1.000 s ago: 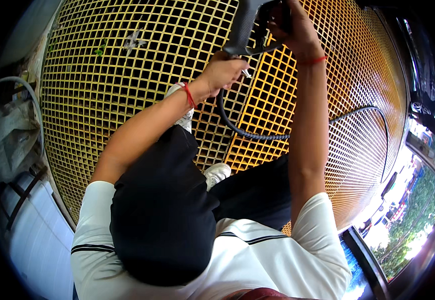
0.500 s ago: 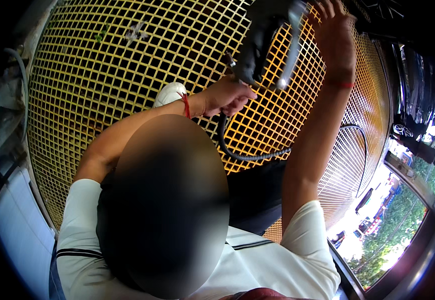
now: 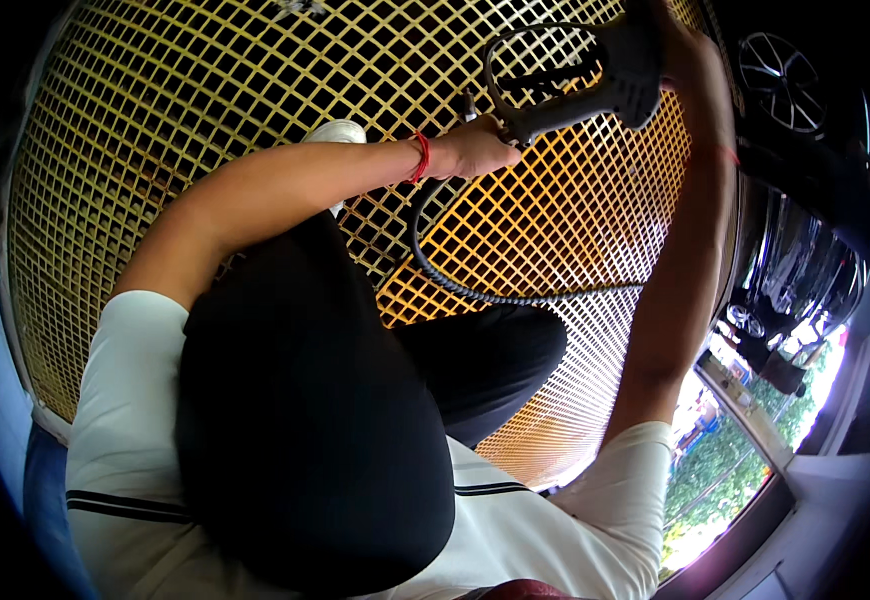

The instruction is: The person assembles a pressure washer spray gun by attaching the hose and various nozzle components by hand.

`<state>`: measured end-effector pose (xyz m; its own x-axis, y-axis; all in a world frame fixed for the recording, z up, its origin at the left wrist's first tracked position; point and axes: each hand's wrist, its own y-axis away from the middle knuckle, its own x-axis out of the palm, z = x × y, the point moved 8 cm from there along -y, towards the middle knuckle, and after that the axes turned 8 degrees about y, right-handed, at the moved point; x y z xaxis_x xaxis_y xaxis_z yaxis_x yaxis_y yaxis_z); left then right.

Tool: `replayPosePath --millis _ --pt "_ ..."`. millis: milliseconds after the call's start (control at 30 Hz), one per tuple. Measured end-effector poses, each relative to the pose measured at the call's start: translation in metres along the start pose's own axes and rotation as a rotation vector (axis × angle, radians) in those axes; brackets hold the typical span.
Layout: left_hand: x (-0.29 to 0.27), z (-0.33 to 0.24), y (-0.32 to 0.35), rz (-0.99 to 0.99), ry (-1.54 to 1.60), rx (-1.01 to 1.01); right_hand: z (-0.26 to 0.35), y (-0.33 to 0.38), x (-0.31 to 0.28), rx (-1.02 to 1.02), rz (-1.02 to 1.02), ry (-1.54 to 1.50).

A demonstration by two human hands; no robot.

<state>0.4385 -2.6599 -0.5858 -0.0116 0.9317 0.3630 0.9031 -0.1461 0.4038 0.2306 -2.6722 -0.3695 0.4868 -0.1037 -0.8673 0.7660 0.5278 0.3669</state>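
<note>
Black spray gun [image 3: 575,85], hose [image 3: 475,285] trailing, held over yellow grating.

a yellow grid floor grating [image 3: 205,90] spreads underfoot, a dark car [image 3: 805,230] with an alloy wheel [image 3: 773,62] stands at right, and daylight shows green trees [image 3: 720,480] beyond.

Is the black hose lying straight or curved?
Curved: the black hose loops from the spray gun, held by both hands, across the yellow floor grating.

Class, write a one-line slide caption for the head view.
Over a yellow floor grating, the left hand and right hand grip a black spray gun trailing a black hose.
</note>
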Motion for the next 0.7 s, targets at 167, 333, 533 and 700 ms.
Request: replayPosePath --millis 167,333,533,700 --pt "0.051 0.027 0.052 0.198 0.262 -0.268 -0.026 -0.035 0.017 0.009 0.003 0.646" --pt "0.057 0.026 0.088 0.265 0.03 -0.114 -0.004 -0.022 -0.014 -0.596 -0.09 0.123" --pt "-0.005 -0.004 0.068 0.099 0.087 -0.119 -0.179 -0.04 -0.032 -0.463 -0.316 0.277" --pt "-0.067 0.04 0.033 -0.112 -0.191 -0.091 -0.176 0.109 -0.003 -0.09 -0.09 0.239"
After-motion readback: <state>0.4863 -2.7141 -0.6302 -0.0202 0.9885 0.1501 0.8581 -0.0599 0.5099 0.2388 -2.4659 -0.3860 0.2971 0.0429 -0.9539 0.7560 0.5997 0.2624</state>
